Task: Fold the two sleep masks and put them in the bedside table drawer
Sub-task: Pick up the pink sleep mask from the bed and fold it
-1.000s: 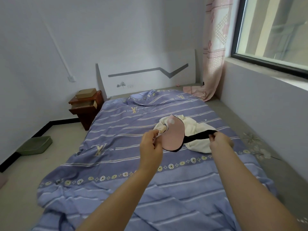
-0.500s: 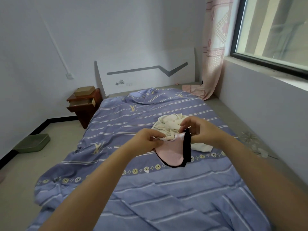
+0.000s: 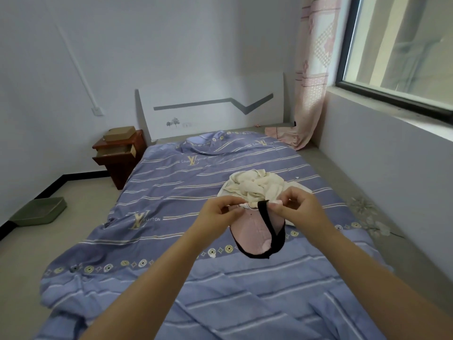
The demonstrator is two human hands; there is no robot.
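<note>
A pink sleep mask (image 3: 255, 231) with black trim and a black strap hangs folded in half above the bed. My left hand (image 3: 218, 212) pinches its top edge on the left. My right hand (image 3: 297, 207) pinches the top edge and the strap on the right. Behind my hands a cream-coloured crumpled cloth (image 3: 255, 186) lies on the bed; I cannot tell whether it is the second mask. The dark wooden bedside table (image 3: 117, 158) stands at the far left of the bed, its top drawer (image 3: 115, 150) pulled open.
The bed (image 3: 196, 278) has a purple striped cover. A brown box (image 3: 119, 133) sits on the bedside table. A green tray (image 3: 39, 212) lies on the floor at left. A wall with a window (image 3: 402, 40) runs along the right; a pink curtain (image 3: 311, 77) hangs in the corner.
My right hand brought the strap end across to my left hand, so the mask went from stretched out to folded in half. Both hands have lifted slightly.
</note>
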